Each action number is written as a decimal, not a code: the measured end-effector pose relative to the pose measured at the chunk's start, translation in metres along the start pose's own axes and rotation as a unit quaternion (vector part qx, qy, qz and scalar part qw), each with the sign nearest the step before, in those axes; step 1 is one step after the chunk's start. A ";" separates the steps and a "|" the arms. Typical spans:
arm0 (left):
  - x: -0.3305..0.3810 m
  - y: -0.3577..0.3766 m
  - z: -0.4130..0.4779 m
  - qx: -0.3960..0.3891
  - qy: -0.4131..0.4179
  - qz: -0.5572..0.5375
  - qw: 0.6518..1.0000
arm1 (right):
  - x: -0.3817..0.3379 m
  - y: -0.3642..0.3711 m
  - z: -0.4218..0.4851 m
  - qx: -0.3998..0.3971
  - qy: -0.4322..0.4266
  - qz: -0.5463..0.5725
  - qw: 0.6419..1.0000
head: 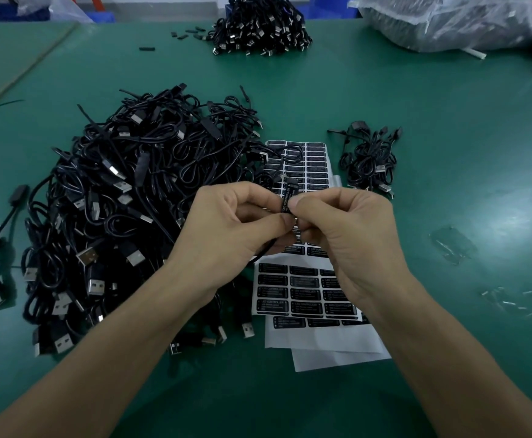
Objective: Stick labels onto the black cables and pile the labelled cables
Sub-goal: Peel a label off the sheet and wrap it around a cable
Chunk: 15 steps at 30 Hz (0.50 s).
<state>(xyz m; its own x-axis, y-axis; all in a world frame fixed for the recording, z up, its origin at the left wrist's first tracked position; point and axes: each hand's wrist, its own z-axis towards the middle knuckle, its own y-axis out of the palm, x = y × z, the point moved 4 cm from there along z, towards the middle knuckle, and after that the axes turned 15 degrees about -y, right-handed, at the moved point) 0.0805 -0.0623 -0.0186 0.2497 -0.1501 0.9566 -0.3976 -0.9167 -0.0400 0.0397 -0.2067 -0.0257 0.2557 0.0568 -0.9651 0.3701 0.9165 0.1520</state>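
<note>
Head: cable [287, 200] pinched between left hand [233, 222], right hand [347, 235].

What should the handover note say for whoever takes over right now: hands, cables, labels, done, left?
Left hand and right hand: both pinch the held cable at its black block, above the label sheets. A label is on the block; I cannot tell if it is fully stuck.
Big pile, left of the sheets: likely unlabelled. Small pile, right of them: likely labelled.
Done: probably only the small pile.
Left: finish this label, add the cable to the small pile, work through the big pile.
</note>
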 end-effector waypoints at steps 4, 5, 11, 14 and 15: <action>0.000 0.000 0.001 -0.001 -0.005 -0.002 1.000 | 0.000 0.000 0.000 0.006 -0.004 -0.005 1.000; 0.000 0.000 0.001 0.001 -0.005 0.000 1.000 | 0.000 0.000 0.000 0.006 -0.006 -0.006 1.000; 0.000 0.000 0.001 0.003 0.004 0.009 1.000 | -0.002 -0.003 -0.001 0.025 -0.034 -0.048 0.998; -0.001 0.000 0.001 0.004 0.004 0.008 1.000 | -0.002 -0.005 -0.001 0.033 -0.034 -0.048 0.998; -0.001 0.000 0.001 0.002 0.004 0.006 1.000 | -0.002 -0.005 -0.001 0.026 -0.034 -0.043 0.998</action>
<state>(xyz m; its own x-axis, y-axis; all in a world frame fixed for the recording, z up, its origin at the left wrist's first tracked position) 0.0814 -0.0622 -0.0198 0.2378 -0.1589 0.9582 -0.3963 -0.9166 -0.0536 0.0368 -0.2107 -0.0250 0.2793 -0.0498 -0.9589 0.4393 0.8946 0.0814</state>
